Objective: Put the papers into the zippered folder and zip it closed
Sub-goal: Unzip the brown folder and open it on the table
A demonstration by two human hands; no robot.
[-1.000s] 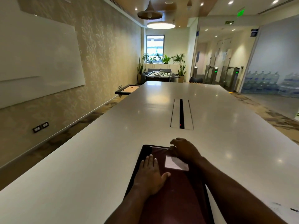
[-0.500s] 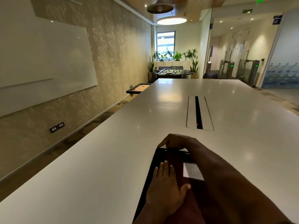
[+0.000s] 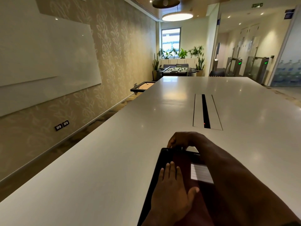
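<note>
No readable text

The green ceiling sign, upper right, and the folder's white label are too blurred to read.

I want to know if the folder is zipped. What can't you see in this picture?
Head view only:
- Zipper pull: hidden under the right hand at the far edge of the zippered folder.
- Papers: none visible.
- Folder's near end: cut off by the bottom edge.
- Label writing: too small, partly behind the forearm.

Left hand lies flat, fingers together; right hand reaches across, fingers curled downward.
</note>
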